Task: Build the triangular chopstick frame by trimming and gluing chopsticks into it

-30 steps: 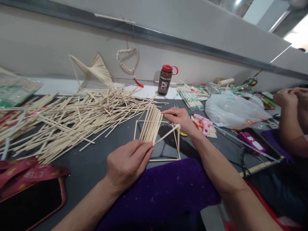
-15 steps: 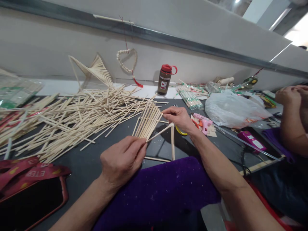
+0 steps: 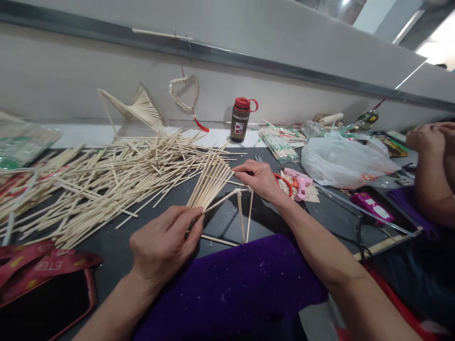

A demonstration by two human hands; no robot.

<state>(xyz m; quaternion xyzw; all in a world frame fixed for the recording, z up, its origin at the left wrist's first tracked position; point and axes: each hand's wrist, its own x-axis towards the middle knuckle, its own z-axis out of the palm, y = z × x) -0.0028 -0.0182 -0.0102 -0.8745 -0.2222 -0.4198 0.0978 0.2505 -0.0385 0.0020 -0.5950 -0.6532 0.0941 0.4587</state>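
The person's left hand [image 3: 167,244] is gripping the near end of a slanted, fan-like row of pale wooden sticks [image 3: 213,182], fingers curled closed, while the right hand [image 3: 258,177] is pinching the row's far right edge with fingertips nearly together. The row is spanning an open pale-wood frame [image 3: 241,215] over the dark grey tabletop [image 3: 115,248]; the step seems to be aligning a stick, apparently calling for steadiness at both ends

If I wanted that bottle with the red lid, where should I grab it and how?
Probably around the middle of the bottle, below its red lid, coming from the near side: it stands upright, its body is rounded, and the wall is close behind.
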